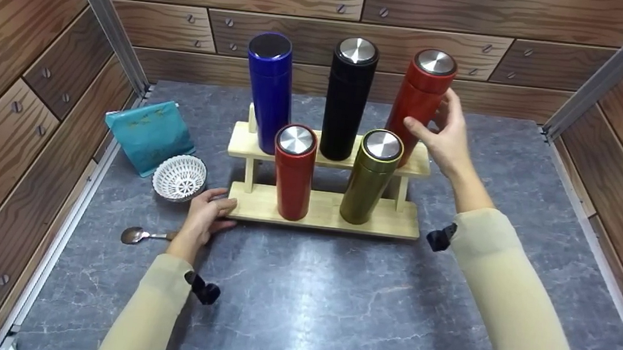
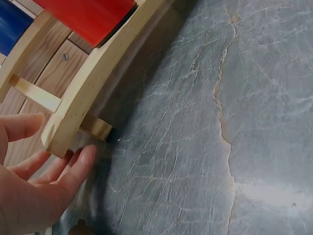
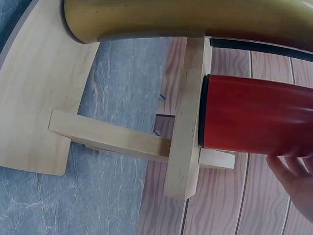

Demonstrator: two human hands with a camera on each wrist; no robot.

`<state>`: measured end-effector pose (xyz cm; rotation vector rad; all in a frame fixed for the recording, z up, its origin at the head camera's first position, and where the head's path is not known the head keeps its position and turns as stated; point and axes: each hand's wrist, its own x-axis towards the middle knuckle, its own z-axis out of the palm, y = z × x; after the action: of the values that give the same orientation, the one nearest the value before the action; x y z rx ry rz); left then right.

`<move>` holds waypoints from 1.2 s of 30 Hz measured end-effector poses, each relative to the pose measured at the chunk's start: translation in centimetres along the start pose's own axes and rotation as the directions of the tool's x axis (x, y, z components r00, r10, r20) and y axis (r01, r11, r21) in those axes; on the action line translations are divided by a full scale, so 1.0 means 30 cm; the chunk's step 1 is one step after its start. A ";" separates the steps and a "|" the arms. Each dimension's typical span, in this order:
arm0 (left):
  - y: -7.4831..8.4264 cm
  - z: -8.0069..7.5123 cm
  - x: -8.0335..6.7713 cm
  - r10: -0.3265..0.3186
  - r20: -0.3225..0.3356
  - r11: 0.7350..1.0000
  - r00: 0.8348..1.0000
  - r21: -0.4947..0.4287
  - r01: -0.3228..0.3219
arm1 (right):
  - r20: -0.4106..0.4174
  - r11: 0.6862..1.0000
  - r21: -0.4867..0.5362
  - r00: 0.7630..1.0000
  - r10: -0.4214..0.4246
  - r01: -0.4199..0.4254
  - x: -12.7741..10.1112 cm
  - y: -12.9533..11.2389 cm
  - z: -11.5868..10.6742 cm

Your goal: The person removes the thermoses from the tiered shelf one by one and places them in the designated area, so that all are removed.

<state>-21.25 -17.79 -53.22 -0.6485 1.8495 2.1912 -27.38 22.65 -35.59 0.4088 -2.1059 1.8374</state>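
Observation:
A two-tier wooden stand [image 1: 324,209] holds upright thermos flasks. On its upper shelf are a blue flask [image 1: 273,100], a black flask [image 1: 345,109] and a red flask [image 1: 413,102] at the right end. The lower shelf bears a shorter-looking red flask [image 1: 295,182] and a gold flask [image 1: 366,189]. My right hand [image 1: 447,139] holds the upper red flask, thumb in front and fingers round its far side. At the lower shelf's left end, my left hand [image 1: 203,219] rests with loosely extended fingers [image 2: 76,171] beside and under the board.
A white woven basket [image 1: 179,178] sits left of the stand, before a teal pouch [image 1: 152,134]. Near my left wrist lies a spoon [image 1: 137,235], its handle partly hidden by that hand. Wood-patterned walls [image 1: 313,41] enclose the grey marbled tabletop [image 1: 305,300].

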 end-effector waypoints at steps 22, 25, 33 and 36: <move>-0.027 -0.054 0.062 0.038 0.165 0.997 0.986 -0.074 -0.027 | -0.051 1.000 -0.006 0.999 -0.009 0.009 -0.009 -0.006 0.000; -0.021 -0.055 0.064 0.044 0.172 0.998 0.984 -0.053 -0.035 | -0.055 1.000 -0.013 0.998 -0.016 0.016 -0.016 -0.014 -0.010; -0.020 -0.060 0.071 0.045 0.184 0.999 0.982 -0.039 -0.038 | -0.102 1.000 -0.026 0.995 -0.011 0.009 -0.030 -0.033 -0.056; -0.022 -0.063 0.075 0.047 0.186 0.998 0.981 -0.042 -0.040 | -0.126 1.000 -0.013 0.992 -0.007 0.006 -0.032 -0.041 -0.076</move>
<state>-22.57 -19.78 -55.05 -0.3963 1.7461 2.2341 -25.89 24.76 -34.60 0.2880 -2.0286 1.7958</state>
